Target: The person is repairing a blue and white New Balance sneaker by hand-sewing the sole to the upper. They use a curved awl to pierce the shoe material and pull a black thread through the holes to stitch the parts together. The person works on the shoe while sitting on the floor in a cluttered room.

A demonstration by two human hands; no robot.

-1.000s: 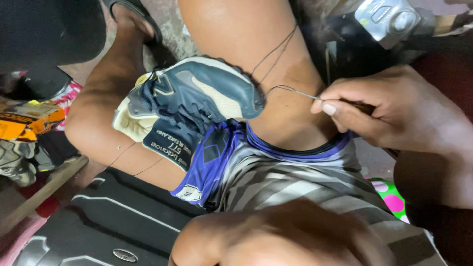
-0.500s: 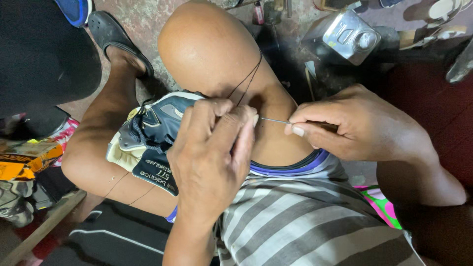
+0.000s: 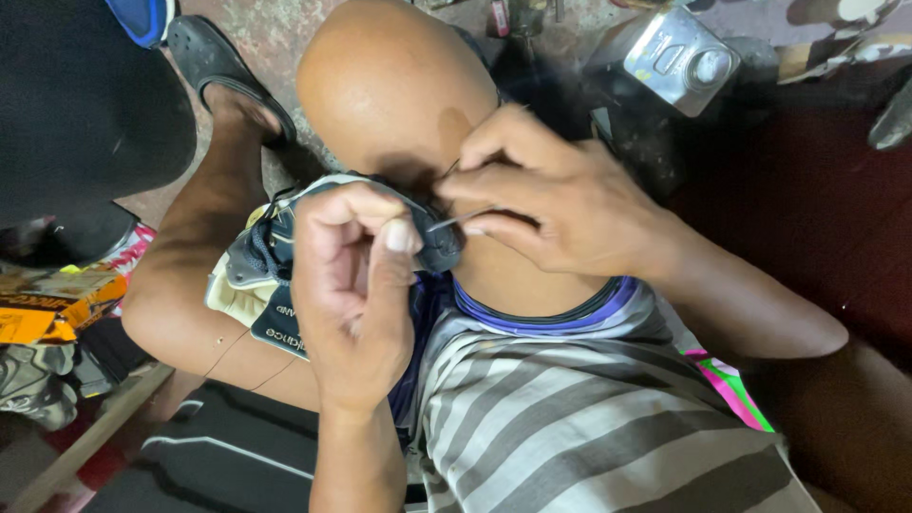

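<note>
Shoe (image 3: 285,256) sits wedged between your bent legs, against the raised right knee (image 3: 389,85), grey-blue upper facing up, pale sole edge at its left end. Long axis runs roughly left-right across the view, tilted slightly; the right end is hidden under your hands, so heel or toe there can't be told. A dark tongue label with white print hangs at the shoe's lower edge.

Your left hand (image 3: 356,285) comes up from the bottom, wrist bent, fingers curled tight over the shoe's right part, thumb up, gripping the shoe. Your right hand (image 3: 541,204) reaches in from the right, forearm angled down-right, fingertips pinched on a thin metal needle (image 3: 451,223) that points left into the shoe's edge, almost level. Dark thread (image 3: 446,171) shows just above the needle, by the right fingers; a thin strand also crosses your left thigh.

Striped grey shorts (image 3: 570,408) with a blue waistband fill the lower middle. Metal can (image 3: 684,62), rectangular with a round cap, sits upper right on the floor. Black sandal (image 3: 204,47) on your foot, upper left. Orange-yellow box (image 3: 57,304) lies at the left edge, lid flat. Black bag (image 3: 218,456) bottom left with pale stripes.
</note>
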